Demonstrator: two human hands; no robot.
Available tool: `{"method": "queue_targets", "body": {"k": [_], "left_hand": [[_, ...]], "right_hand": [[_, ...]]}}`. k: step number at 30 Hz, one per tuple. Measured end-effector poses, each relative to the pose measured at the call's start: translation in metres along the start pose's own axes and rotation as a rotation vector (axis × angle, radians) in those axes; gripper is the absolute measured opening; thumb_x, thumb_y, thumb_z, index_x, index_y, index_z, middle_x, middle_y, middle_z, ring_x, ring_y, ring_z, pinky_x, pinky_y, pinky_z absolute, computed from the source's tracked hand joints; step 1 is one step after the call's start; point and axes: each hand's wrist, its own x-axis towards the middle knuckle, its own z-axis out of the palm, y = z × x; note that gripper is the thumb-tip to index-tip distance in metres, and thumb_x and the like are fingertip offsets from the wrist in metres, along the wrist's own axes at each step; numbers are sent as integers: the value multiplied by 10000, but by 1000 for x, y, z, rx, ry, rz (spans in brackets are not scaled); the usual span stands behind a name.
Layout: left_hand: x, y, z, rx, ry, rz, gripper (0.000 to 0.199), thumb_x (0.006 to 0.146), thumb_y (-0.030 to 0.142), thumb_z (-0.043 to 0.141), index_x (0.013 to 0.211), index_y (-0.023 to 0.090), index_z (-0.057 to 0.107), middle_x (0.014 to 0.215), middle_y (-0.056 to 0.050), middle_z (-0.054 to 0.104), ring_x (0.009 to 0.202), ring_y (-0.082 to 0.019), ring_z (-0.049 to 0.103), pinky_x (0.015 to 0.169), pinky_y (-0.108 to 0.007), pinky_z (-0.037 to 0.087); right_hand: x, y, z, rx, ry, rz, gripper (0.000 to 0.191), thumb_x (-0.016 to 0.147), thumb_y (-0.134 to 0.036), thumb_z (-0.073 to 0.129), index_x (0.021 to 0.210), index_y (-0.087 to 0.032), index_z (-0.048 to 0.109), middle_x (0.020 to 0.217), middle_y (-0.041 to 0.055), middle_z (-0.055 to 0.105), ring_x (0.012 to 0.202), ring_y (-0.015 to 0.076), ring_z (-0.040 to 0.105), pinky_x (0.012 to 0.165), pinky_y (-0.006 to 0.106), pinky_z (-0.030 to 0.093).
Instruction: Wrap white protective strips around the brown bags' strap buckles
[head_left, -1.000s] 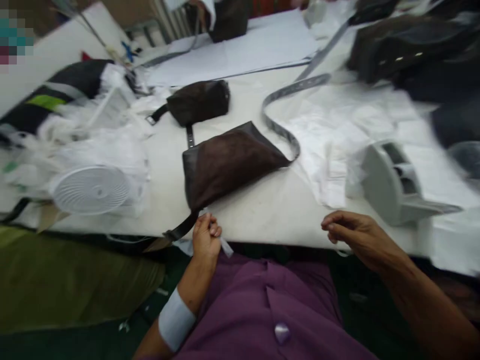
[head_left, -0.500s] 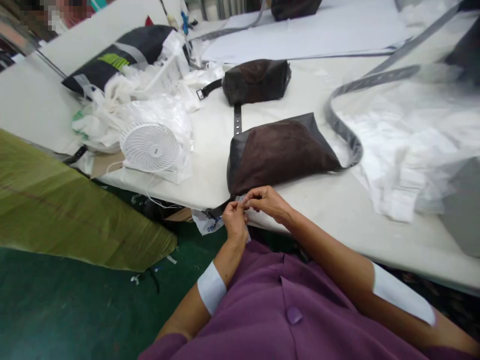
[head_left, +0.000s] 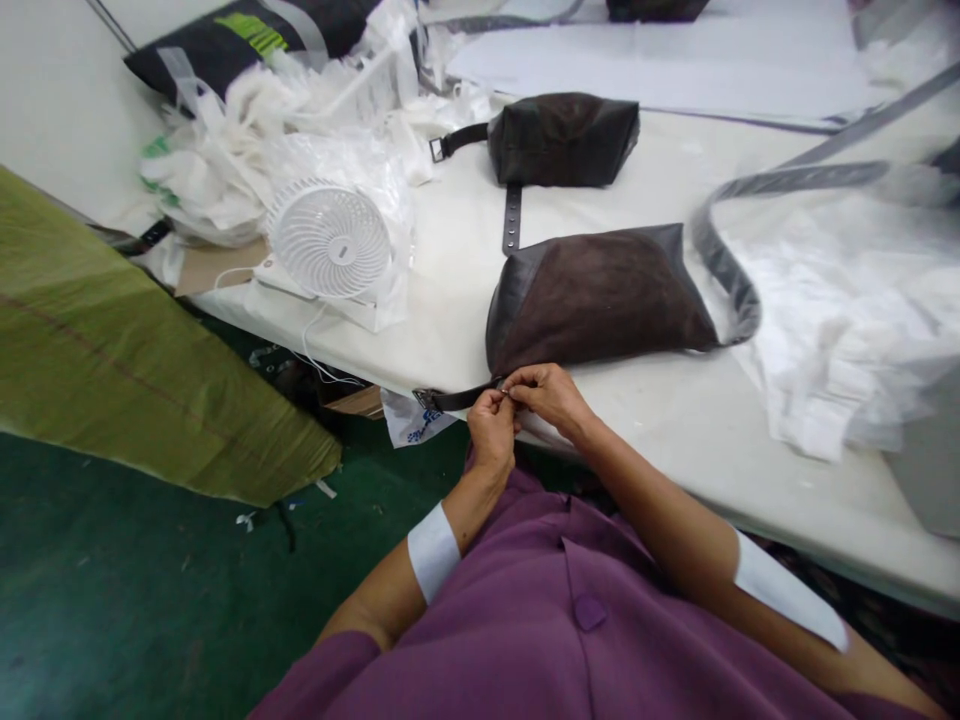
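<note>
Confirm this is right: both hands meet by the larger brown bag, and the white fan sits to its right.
Wrong side: the head view shows the white fan to the left of the larger brown bag. The left hand and right hand do meet by the bag.

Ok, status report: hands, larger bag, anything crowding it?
Left hand and right hand: fingertips pinched at near corner of larger bag, item too small to tell. Larger bag on table, strap at edge. Smaller bag beyond, white fan off left.
</note>
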Motion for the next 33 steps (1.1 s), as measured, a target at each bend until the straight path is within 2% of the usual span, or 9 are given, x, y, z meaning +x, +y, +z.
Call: {"method": "queue_targets", "body": {"k": [5, 10, 15, 20, 25, 29, 33], "left_hand": [[0, -4, -2, 8, -19, -2, 223, 730, 334, 670, 696, 173, 519, 501, 66, 416, 395, -48, 355, 396, -183, 239], [-2, -5, -6, 89, -67, 40, 143, 765, 294, 614, 730, 171, 551, 519, 59, 422, 416, -61, 350, 407, -198, 246], [-2, -1, -15, 225, -83, 74, 127, 774, 280, 600, 735, 170, 548, 553, 45, 479, 479, -79, 429, 471, -191, 322], [-2, 2, -27, 427, -42, 254, 162, 793, 258, 602, 913, 180, 527, 650, 21, 586, 607, -125, 570, 603, -223, 426], [-2, -1, -32, 594, -72, 499, 223, 852, 224, 541, 1072, 205, 514, 823, -27, 673, 761, -162, 646, 732, -277, 473], [-3, -1, -31, 651, -82, 585, 224, 867, 196, 514, 1083, 220, 569, 988, -50, 683, 881, -175, 649, 794, -294, 487], [-5, -1, -29, 642, -77, 612, 236, 871, 192, 507, 1091, 213, 590, 1047, -59, 676, 927, -181, 643, 826, -301, 491]], "right_hand": [[-2, -6, -1, -170, 55, -68, 187, 708, -157, 547, 766, -203, 719, 721, 3, 694, 700, 150, 622, 649, 212, 441], [-3, -14, -5, -354, 59, -91, 198, 689, -124, 558, 754, -207, 726, 717, 3, 695, 691, 152, 619, 660, 219, 419], [-4, -13, 2, -295, 107, -42, 179, 680, -125, 567, 718, -199, 726, 701, -2, 699, 684, 144, 623, 628, 207, 418], [-9, -13, 13, -190, 227, -11, 173, 684, -131, 572, 732, -184, 730, 702, -8, 701, 644, 128, 609, 639, 209, 431], [-12, -18, 14, -266, 229, -47, 185, 687, -122, 569, 740, -185, 734, 700, 1, 696, 653, 134, 605, 654, 220, 431], [-14, -21, 13, -302, 224, -83, 192, 709, -126, 559, 755, -183, 737, 719, 11, 701, 675, 144, 612, 648, 224, 423], [-15, -24, 10, -318, 211, -120, 216, 706, -114, 547, 772, -183, 740, 719, 13, 702, 677, 148, 612, 644, 227, 412]]}}
